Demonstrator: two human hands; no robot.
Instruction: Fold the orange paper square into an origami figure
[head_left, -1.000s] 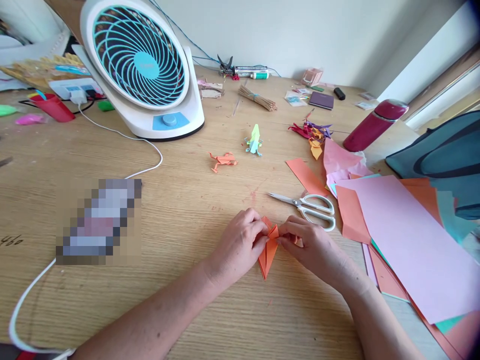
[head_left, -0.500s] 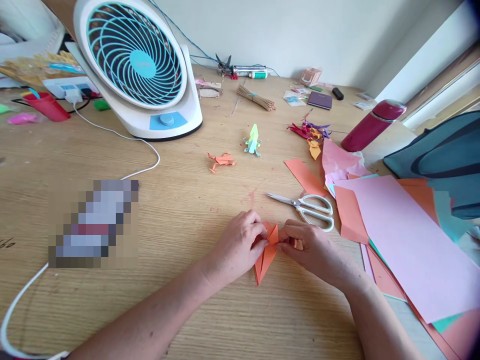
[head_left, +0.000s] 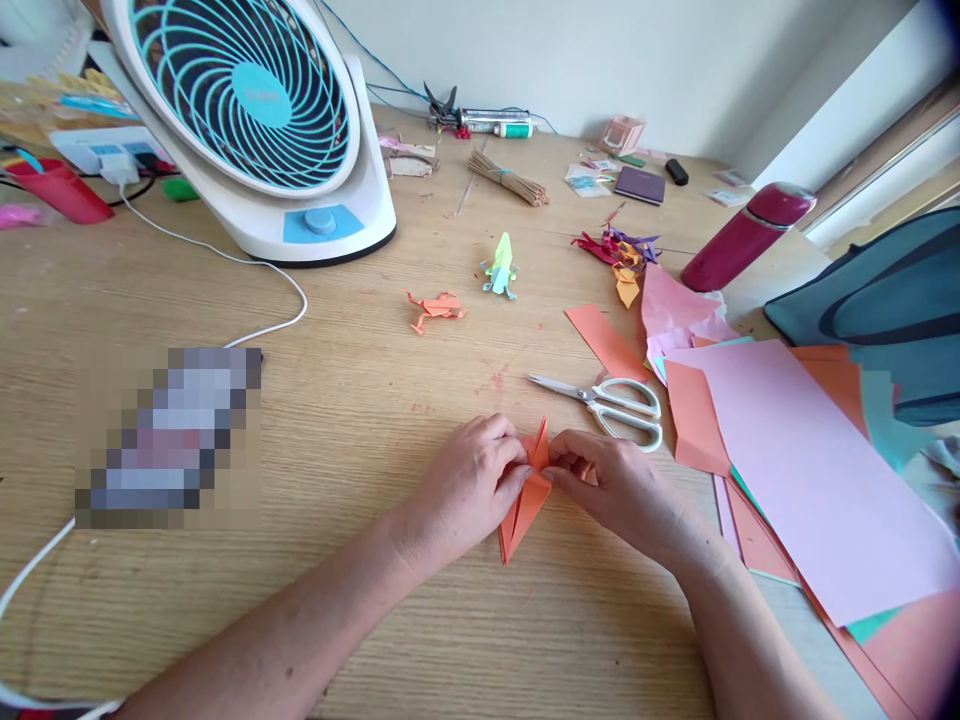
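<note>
Between my hands is an orange piece of folded paper (head_left: 526,505), a narrow pointed shape with layered flaps, one tip toward me and another pointing away. My left hand (head_left: 484,475) pinches its left edge with thumb and fingers. On the other side, my right hand (head_left: 607,480) pinches the right edge near the middle. Fingers cover part of the folds there. Just beyond my right hand lie scissors (head_left: 600,402) with white handles, their blades pointing left. Farther off sit an orange origami frog (head_left: 437,310) and a yellow-green and blue origami figure (head_left: 501,268).
A white fan (head_left: 300,215) stands at the back left, a phone-like blurred object (head_left: 172,430) with a cable before it. Coloured paper sheets (head_left: 810,480) cover the right side, near a red flask (head_left: 750,237) and a teal bag (head_left: 877,310). An orange paper strip (head_left: 606,342) lies beyond the scissors.
The far tip of the orange paper now stands up longer and more upright between my fingers. Both hands still pinch the paper. The whole view has shifted slightly.
</note>
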